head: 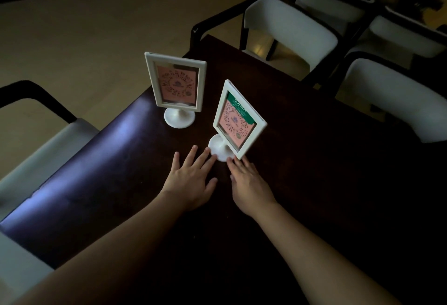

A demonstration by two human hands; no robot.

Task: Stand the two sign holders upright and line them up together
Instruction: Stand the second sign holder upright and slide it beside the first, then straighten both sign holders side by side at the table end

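Observation:
Two white-framed sign holders with pink code cards stand upright on round white bases on the dark table (314, 159). The far sign holder (175, 79) stands near the table's left edge. The near sign holder (238, 120), with a green band on its card, is turned at an angle to it. My left hand (191, 179) lies flat with spread fingers, its fingertips touching the near holder's base from the left. My right hand (246, 181) also lies flat, its fingertips at the base's front right, under the frame's lower corner. Neither hand grips anything.
Chairs with pale cushions and dark frames surround the table: one at the left (48, 145), one at the far end (287, 29), two on the right (396, 101). The table's left edge (101, 135) runs close to the far holder. A light floor lies beyond.

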